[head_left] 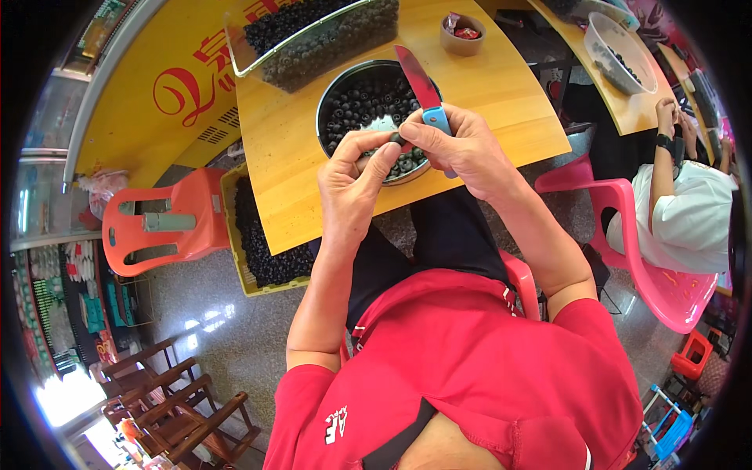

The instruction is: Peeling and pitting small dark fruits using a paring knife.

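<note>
Over a round metal bowl (322, 117) of small dark round pieces, both my hands meet fingertip to fingertip. My left hand (354, 176) is closed, pinching one small dark round piece (398, 138) between thumb and fingers. Against that same piece presses the thumb of my right hand (470, 149), its fingers curled around the blue handle of a folding knife (435, 119). The red blade points up and away, clear of the piece. Something whitish (380, 124) shows among the bowl's contents. What kind of fruit or nut the pieces are, I cannot tell.
A clear tub (329, 51) of dark pieces and a brown cup (462, 35) with wrapped items stand on the wooden table (501, 94). A yellow crate (251, 288) of dark pieces sits below, beside an orange chair (160, 223). A person in white (689, 207) sits right.
</note>
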The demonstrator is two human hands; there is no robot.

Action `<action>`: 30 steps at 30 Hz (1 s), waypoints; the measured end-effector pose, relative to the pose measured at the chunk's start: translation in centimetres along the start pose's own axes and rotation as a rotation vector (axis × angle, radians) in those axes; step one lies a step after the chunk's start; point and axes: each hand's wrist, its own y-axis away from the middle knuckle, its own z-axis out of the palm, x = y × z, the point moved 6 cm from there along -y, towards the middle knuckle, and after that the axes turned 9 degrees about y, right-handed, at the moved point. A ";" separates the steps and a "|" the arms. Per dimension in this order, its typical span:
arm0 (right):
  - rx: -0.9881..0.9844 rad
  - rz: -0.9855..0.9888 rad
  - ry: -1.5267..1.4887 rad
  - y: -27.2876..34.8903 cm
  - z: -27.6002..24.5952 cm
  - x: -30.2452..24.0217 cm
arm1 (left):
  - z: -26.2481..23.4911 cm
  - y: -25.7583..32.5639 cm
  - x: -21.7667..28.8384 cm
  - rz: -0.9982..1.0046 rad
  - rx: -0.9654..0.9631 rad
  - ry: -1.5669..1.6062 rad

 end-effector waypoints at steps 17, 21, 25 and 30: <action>0.158 -0.644 1.054 1.9 0.1 -2.5 | -0.1 -0.1 -1.1 -0.013 -0.035 0.226; 0.174 -0.656 1.085 1.9 0.3 -2.6 | -0.2 -0.1 -0.9 0.007 -0.015 0.225; 0.173 -0.644 1.083 1.7 0.3 -2.6 | -0.3 -0.1 -0.9 0.043 -0.001 0.217; 0.166 -0.641 1.093 1.6 0.6 -2.8 | -0.5 0.1 -0.6 0.041 0.004 0.191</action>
